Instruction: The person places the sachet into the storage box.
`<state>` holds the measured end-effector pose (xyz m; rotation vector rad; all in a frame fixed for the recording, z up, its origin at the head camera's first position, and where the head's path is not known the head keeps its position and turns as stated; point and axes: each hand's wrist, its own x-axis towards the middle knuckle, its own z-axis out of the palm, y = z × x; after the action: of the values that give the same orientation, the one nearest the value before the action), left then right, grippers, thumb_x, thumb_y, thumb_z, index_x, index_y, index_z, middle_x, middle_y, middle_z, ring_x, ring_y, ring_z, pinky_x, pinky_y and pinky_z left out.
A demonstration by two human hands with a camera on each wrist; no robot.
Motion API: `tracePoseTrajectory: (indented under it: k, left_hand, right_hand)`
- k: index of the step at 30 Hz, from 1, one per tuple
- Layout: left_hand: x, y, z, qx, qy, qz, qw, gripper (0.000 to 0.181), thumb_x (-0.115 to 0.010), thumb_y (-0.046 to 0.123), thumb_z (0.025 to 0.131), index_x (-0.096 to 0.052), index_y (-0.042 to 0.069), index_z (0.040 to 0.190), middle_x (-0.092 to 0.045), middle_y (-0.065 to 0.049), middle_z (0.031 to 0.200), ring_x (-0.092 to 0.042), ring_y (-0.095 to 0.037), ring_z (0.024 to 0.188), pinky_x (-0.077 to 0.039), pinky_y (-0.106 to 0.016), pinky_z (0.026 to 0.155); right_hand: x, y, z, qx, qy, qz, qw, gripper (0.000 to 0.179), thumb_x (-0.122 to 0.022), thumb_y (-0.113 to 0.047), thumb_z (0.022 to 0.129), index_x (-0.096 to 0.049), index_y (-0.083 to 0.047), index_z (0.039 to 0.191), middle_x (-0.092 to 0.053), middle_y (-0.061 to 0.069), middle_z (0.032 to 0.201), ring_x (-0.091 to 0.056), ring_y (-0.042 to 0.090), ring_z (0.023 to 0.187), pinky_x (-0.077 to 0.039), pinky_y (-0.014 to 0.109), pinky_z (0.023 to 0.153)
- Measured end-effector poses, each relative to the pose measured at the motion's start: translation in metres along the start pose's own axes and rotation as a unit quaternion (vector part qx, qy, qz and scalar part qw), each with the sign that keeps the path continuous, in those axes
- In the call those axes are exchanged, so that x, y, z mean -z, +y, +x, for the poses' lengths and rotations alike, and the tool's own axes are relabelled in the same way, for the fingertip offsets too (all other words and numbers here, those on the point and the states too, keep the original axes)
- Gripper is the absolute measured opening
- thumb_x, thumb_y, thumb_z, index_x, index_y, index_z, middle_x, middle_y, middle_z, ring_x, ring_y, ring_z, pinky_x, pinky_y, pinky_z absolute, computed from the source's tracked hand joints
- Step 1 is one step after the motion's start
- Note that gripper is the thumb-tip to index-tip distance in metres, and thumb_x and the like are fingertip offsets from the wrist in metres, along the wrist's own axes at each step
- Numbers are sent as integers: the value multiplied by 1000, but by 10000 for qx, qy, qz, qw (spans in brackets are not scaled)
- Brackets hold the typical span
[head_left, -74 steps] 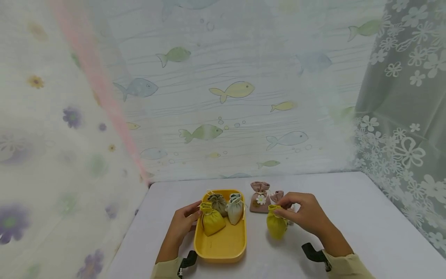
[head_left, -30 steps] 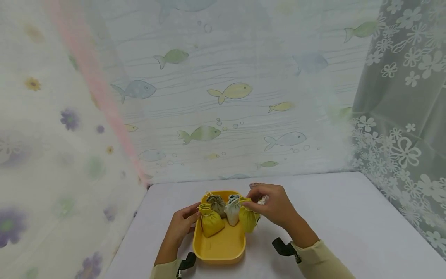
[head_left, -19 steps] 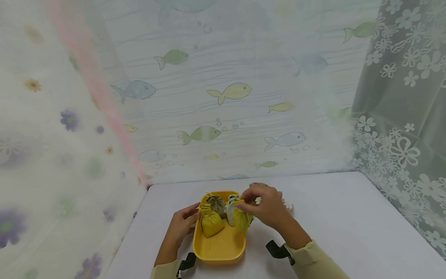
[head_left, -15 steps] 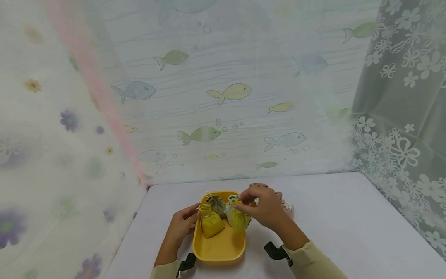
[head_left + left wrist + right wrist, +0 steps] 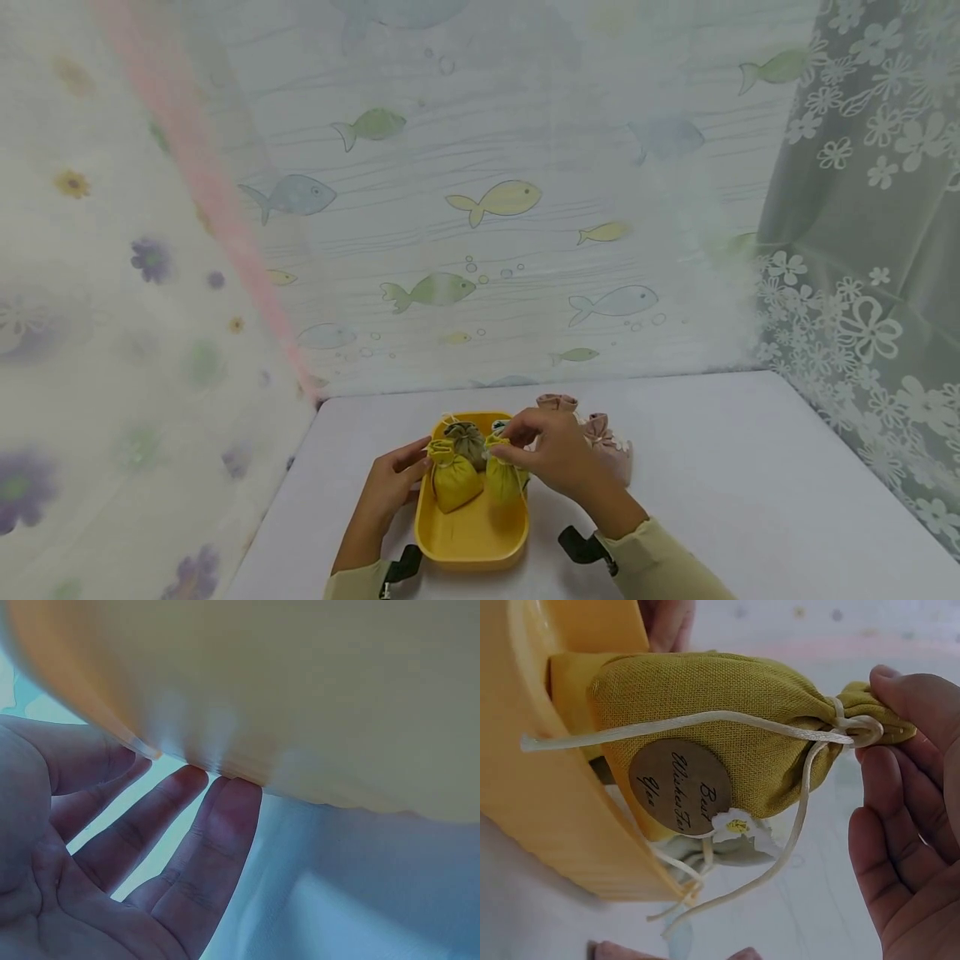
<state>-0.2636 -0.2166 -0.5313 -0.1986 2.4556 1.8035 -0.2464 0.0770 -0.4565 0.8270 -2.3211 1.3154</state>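
My right hand pinches the gathered neck of a mustard-yellow drawstring pouch, which hangs over the right part of the yellow tray. In the right wrist view, that pouch carries a white cord, a round "Best Wishes For You" tag and a small white flower. Fingertips of my left hand touch the tray's left side, fingers fairly straight in the left wrist view. Another yellow pouch and an olive-brown pouch sit inside the tray. A pale green pouch there is mostly hidden.
Behind and right of my right hand, pink drawstring pouches stand on the white-covered table, partly hidden by the hand. A fish-print curtain hangs along the back edge, with flowered curtains at both sides.
My right hand has carried the yellow pouch leftward from beside the pink pouches to over the tray, now in front of the pale green one. My left hand stays at the tray.
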Motion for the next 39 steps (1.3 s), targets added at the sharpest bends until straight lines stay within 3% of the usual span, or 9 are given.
tracePoseTrajectory:
  k: [3, 9, 18, 31, 39]
  left_hand:
    - [0, 0, 0, 18, -5, -8, 10000, 47, -70, 28, 100, -61, 23, 146, -65, -14, 140, -72, -21, 107, -65, -40, 83]
    - [-1, 0, 0, 20, 14, -27, 10000, 47, -70, 27, 100, -62, 23, 146, -64, -15, 140, -71, -21, 107, -65, -40, 83]
    - [0, -1, 0, -28, 24, -59, 10000, 47, -70, 27, 100, -62, 23, 145, -64, -15, 140, -69, -25, 115, -64, -41, 84]
    - [0, -3, 1, -21, 11, -66, 10000, 48, -71, 29, 99, -62, 23, 146, -63, -15, 141, -69, -26, 117, -64, -41, 85]
    - [0, -2, 1, -34, 8, -51, 10000, 48, -70, 29, 100, -61, 23, 146, -63, -16, 142, -70, -26, 116, -64, -41, 84]
  right_hand:
    - [-5, 3, -1, 7, -34, -26, 10000, 17, -86, -36, 84, -74, -27, 91, -67, -19, 81, -63, -1, 72, -60, 23, 65]
    - [-11, 9, -3, 62, 19, -173, 9998, 17, -87, -36, 84, -74, -27, 88, -68, -20, 79, -63, -3, 70, -61, 28, 63]
    - [-19, 14, -6, -116, -227, -127, 9996, 15, -86, -36, 85, -74, -28, 88, -67, -20, 79, -63, -3, 71, -58, 21, 64]
    - [-27, 22, -11, -255, -583, -57, 9980, 18, -87, -34, 84, -75, -23, 92, -68, -18, 82, -63, -2, 71, -58, 20, 65]
    - [-30, 24, -13, -309, -592, 17, 9978, 18, -86, -36, 85, -75, -25, 92, -68, -18, 81, -62, -1, 71, -58, 21, 65]
